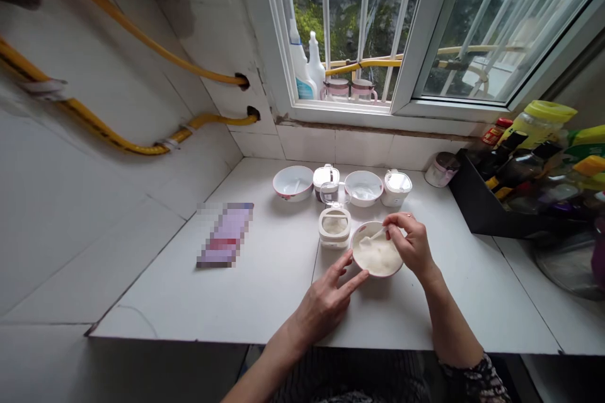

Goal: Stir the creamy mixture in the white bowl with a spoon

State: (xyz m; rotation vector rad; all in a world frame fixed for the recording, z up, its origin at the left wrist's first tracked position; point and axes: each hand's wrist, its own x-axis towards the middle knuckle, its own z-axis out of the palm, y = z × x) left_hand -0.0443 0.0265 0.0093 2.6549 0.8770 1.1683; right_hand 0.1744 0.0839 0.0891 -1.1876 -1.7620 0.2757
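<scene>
In the head view, the left hand [326,302] and the right hand [411,242] are working apart, on either side of a filled bowl [384,276] that is sitting right of the middle of the bench [265,302], between its front and back edges. The left hand is spreading its fingers and steadying the rim without closing around it, while the right hand is pinching the handle of a white spoon [373,238], whose tip is resting in pale granules [380,259]. The filling of this bowl is looking well advanced, since the granules are covering its inside broadly; the spoon work is seemingly under way rather than finished, though whether the spoon is stirring, adding or taking out is not showing. Just left of the bowl, a squarish jar [334,243] is holding similar pale contents. Toward the back edge, a left bowl [293,194] and a middle bowl [363,203] are showing no such heap, only something pale inside each, so any filling there is appearing undone. A dark-bodied jar [326,175] is standing between them, and a white-lidded jar [397,182] is standing just right of the middle bowl. A blurred purple item [227,236] is lying near the left edge.
</scene>
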